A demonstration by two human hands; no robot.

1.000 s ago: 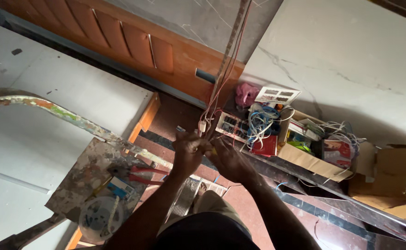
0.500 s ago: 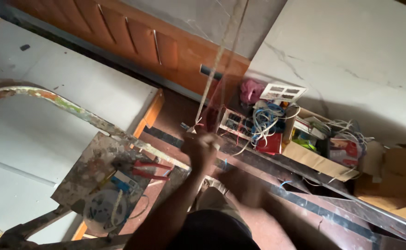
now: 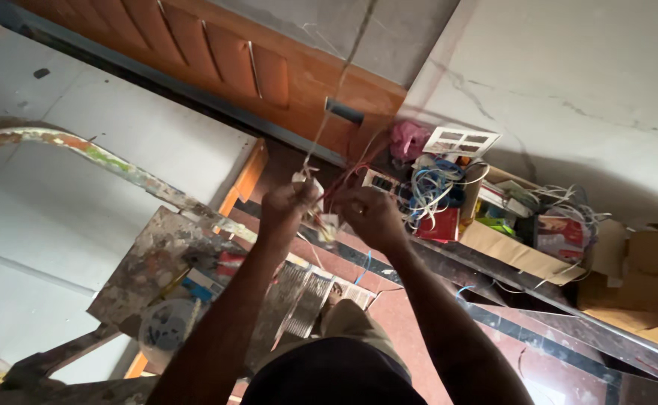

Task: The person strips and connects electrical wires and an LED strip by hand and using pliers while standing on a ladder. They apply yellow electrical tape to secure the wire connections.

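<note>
My left hand [image 3: 285, 208] and my right hand [image 3: 372, 216] are raised close together above a stepladder. Both pinch a bundle of thin wires [image 3: 327, 139] that hangs down from above. The left fingers grip the strands near a small white tag; the right fingers hold the loose red and white ends just beside it. Below my arms are my knee and the ladder's metal steps [image 3: 305, 296].
The ladder's paint-spattered top tray [image 3: 145, 266] holds red pliers [image 3: 228, 264] and a tape roll [image 3: 165, 324]. On the floor lie a cardboard box [image 3: 520, 255] of cables, white switch plates [image 3: 460, 140] and a pink cloth. A wooden door [image 3: 216, 64] stands beyond.
The view has shifted slightly. My hands stayed on the hanging wires, moving a little apart along the strands after a quick blurred motion.
</note>
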